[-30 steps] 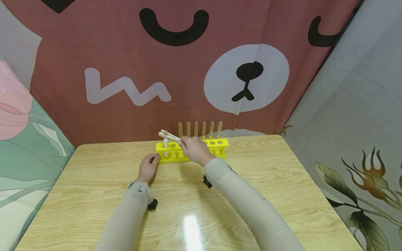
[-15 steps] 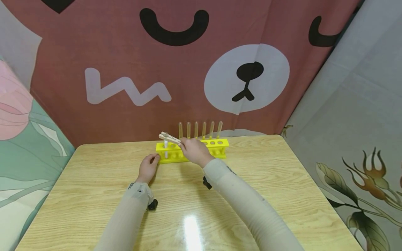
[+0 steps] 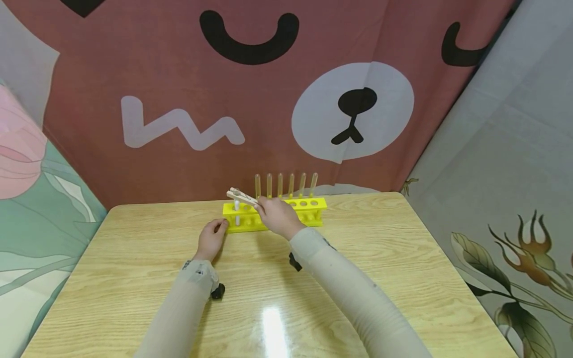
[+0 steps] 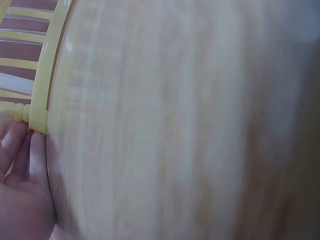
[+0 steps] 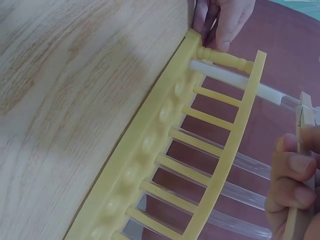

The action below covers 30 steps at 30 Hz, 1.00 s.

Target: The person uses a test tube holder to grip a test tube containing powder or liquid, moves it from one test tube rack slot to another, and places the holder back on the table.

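A yellow test tube rack point(image 3: 227, 211) stands near the table's back edge. In its leftmost hole is an upright test tube point(image 5: 225, 76) with white contents. My left hand point(image 3: 211, 241) holds the rack's left end low down, thumb and fingers about the end post point(image 5: 220, 56). Over the rack, my right hand point(image 3: 281, 215) grips a wooden test tube clamp point(image 3: 241, 197) by its handle. The clamp's head is at the upper part of the white-filled tube, as the right wrist view shows. My right hand hides the rack's middle in the head view.
Several clear test tubes point(image 3: 291, 184) stand upside down on pegs along the rack's back. Wood-grain table point(image 3: 358, 258) extends in front. A pinkish-brown curtain point(image 3: 268, 109) hangs right behind the table, with patterned cloth point(image 3: 492, 149) on the right.
The clamp's head has dropped slightly toward the rack between the first frame and the second. Since then both hands and the tube have stayed in place.
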Each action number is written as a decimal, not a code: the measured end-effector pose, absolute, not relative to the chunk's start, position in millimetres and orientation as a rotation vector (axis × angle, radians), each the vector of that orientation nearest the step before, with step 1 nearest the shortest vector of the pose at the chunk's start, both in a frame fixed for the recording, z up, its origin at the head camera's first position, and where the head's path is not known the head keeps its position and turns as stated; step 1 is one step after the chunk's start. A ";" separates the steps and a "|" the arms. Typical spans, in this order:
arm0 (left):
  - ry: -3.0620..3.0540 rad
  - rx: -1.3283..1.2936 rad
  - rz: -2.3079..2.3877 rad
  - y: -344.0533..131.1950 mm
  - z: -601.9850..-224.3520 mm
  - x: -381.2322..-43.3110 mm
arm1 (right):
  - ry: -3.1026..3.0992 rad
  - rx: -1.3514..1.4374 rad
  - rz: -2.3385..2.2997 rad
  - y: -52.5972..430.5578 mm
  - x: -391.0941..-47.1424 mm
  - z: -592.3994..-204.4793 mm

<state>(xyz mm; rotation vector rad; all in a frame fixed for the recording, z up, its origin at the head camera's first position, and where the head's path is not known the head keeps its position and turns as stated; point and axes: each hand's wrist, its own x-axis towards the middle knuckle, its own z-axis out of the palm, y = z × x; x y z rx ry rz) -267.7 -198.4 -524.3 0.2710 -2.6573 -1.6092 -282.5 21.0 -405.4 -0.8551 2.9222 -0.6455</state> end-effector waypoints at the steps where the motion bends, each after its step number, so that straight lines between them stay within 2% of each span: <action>1: -2.658 0.272 -1.609 -198.2 -524.6 -267.6 | 2.921 -0.851 -0.648 21.1 -282.5 -406.1; 30: -2.642 0.266 -1.589 -199.4 -529.0 -271.1 | 2.922 -0.839 -0.679 21.1 -285.0 -409.4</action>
